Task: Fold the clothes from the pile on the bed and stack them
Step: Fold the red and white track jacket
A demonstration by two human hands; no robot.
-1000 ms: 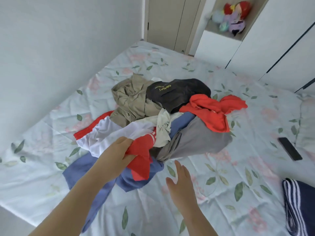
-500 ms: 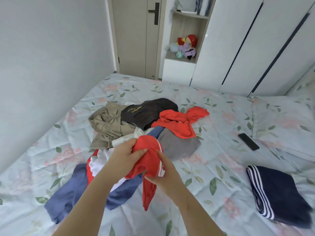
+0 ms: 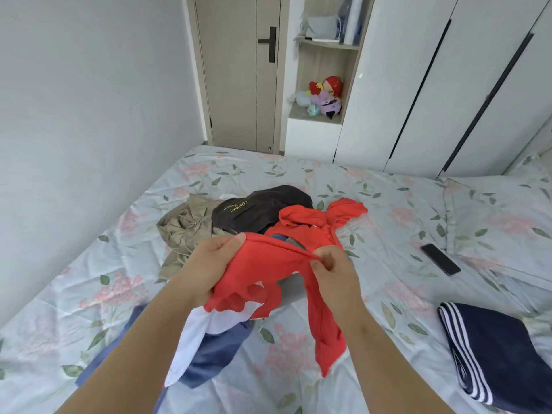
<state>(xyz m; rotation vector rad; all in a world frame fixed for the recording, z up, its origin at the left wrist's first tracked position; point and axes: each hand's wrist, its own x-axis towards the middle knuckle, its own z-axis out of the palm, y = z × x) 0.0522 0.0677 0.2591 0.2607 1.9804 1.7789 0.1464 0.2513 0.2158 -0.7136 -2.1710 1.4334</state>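
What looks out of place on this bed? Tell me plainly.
Only the black phone: it lies loose on the floral sheet by the pillow, the one thing there that is not laundry. The pile is jumbled, as expected before folding; the navy striped garment lies folded apart.

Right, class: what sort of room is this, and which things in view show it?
Most likely a bedroom: a bed with a floral leaf-print sheet, tall white wardrobe doors, and a matching floral pillow.
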